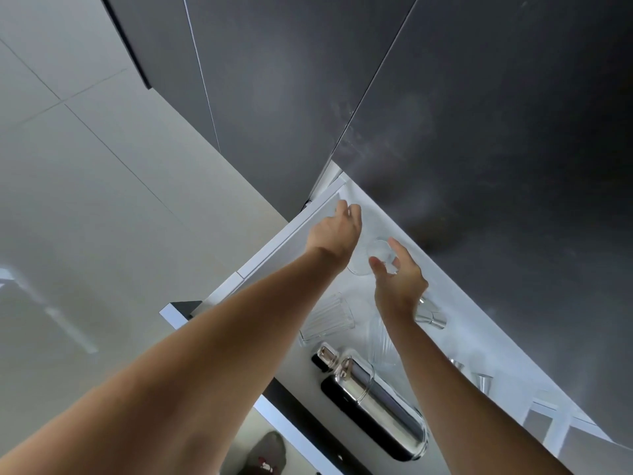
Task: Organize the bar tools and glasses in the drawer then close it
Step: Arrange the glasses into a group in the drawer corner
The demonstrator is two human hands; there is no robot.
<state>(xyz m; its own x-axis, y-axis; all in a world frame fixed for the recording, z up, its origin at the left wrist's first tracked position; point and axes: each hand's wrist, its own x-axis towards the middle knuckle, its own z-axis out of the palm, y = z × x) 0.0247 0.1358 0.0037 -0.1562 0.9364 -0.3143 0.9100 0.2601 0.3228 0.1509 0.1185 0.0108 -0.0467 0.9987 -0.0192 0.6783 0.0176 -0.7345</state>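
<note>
The white drawer stands pulled out from dark cabinets. My right hand reaches over its far part, thumb and fingers closed around a small clear glass. My left hand hovers at the far corner beside the drawer's side wall, fingers bent downward; whether it holds anything is unclear. Nearer me a ribbed clear glass lies on its side. A chrome cocktail shaker also lies on its side. A second ribbed glass piece is partly hidden by my right forearm. A steel jigger lies by my right wrist.
More small steel pieces lie toward the drawer's near right end, beside white dividers. Dark cabinet fronts overhang the drawer's right side. Pale floor tiles spread to the left, and a dark shoe shows at the bottom.
</note>
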